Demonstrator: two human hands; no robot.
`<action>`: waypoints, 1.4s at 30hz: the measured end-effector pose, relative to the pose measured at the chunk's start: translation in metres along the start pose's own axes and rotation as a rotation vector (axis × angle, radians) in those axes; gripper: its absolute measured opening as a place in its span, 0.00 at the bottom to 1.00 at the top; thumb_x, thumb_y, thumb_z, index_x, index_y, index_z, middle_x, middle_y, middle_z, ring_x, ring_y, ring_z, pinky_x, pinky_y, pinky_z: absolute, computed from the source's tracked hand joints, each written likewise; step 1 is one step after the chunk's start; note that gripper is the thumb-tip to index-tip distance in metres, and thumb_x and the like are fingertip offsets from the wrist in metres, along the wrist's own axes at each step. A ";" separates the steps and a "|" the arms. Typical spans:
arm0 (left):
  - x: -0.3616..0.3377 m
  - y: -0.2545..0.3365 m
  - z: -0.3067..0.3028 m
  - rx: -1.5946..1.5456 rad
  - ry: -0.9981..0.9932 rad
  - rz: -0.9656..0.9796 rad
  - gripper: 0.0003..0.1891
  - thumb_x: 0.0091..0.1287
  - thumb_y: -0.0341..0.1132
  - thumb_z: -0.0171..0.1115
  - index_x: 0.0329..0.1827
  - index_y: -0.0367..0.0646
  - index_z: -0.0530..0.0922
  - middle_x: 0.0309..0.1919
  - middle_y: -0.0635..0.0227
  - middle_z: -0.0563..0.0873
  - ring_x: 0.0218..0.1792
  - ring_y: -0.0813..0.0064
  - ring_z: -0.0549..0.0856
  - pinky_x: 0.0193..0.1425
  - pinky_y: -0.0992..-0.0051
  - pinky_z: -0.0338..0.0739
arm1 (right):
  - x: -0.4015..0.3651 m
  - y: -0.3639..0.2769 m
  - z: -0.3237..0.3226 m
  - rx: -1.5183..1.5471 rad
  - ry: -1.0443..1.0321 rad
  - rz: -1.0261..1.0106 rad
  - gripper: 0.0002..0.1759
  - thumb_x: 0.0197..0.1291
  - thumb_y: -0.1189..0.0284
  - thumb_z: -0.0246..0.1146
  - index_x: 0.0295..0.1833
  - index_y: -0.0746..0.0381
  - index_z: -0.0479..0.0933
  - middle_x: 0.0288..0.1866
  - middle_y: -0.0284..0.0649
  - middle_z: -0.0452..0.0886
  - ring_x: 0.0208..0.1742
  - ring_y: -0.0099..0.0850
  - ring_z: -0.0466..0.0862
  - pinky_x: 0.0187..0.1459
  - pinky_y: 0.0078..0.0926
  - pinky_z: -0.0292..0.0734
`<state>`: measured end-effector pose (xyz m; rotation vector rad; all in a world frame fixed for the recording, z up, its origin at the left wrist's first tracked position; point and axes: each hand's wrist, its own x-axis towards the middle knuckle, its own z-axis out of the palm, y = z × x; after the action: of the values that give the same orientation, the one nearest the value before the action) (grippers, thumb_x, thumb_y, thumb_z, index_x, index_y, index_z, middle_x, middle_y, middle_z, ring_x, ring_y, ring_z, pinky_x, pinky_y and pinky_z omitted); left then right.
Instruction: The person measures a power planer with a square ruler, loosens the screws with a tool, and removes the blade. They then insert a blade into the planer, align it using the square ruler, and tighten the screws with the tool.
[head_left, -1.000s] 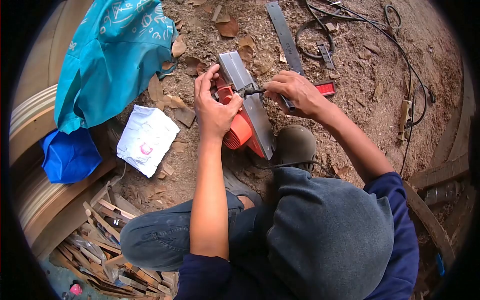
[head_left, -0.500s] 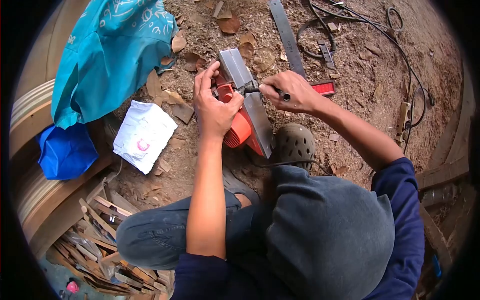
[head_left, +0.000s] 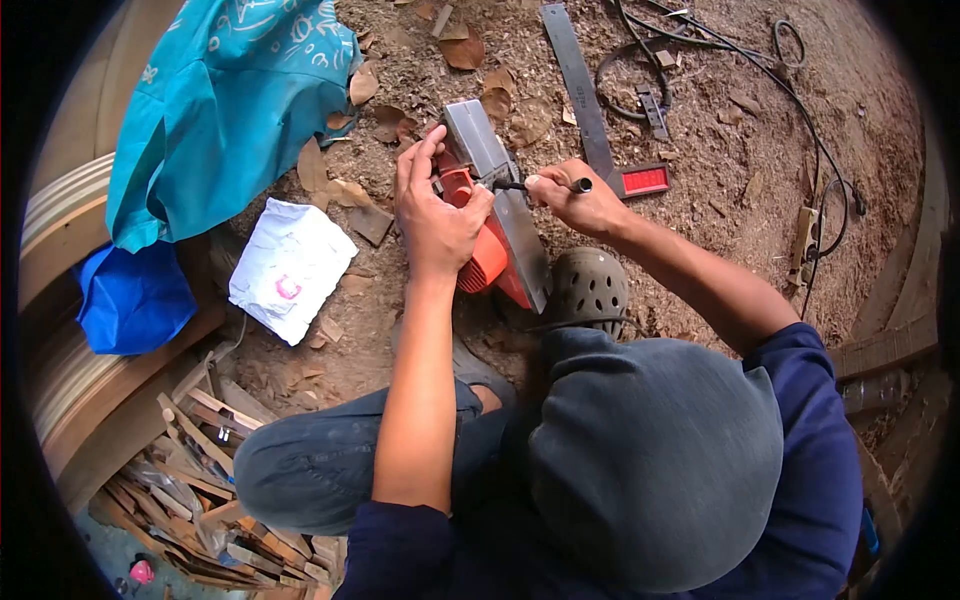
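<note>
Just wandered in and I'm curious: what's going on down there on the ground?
A person crouches on sawdust-covered ground over an orange planer lying with its metal sole turned up. The left hand grips its body and steadies it, while the right hand holds a thin dark tool with its tip at the planer's sole. A metal square lies just beyond; a white bag, teal cloth and scrap wood lie nearby.
</note>
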<state>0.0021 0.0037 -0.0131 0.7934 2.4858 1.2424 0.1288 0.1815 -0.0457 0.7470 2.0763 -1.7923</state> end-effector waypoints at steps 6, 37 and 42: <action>0.002 -0.001 0.001 -0.073 0.000 -0.030 0.38 0.55 0.28 0.75 0.75 0.40 0.78 0.61 0.59 0.80 0.63 0.62 0.84 0.72 0.63 0.80 | 0.002 0.000 -0.002 0.031 -0.019 0.028 0.25 0.74 0.58 0.58 0.30 0.68 0.76 0.21 0.45 0.72 0.25 0.33 0.71 0.34 0.41 0.72; -0.008 -0.014 0.006 -0.167 0.153 -0.129 0.22 0.66 0.28 0.69 0.64 0.37 0.84 0.52 0.60 0.86 0.53 0.64 0.90 0.63 0.63 0.84 | -0.034 0.002 0.002 -0.172 0.214 -0.095 0.24 0.71 0.72 0.62 0.71 0.60 0.82 0.53 0.56 0.88 0.50 0.52 0.89 0.54 0.45 0.83; -0.006 -0.010 0.006 -0.151 0.155 -0.151 0.21 0.67 0.29 0.68 0.64 0.37 0.84 0.52 0.59 0.86 0.53 0.63 0.90 0.63 0.63 0.84 | -0.004 0.033 0.045 0.075 0.309 -0.109 0.29 0.71 0.70 0.61 0.77 0.56 0.79 0.61 0.63 0.87 0.57 0.51 0.92 0.61 0.44 0.83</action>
<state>0.0058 -0.0004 -0.0252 0.4805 2.4786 1.4645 0.1453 0.1392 -0.0786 1.0051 2.2917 -1.9249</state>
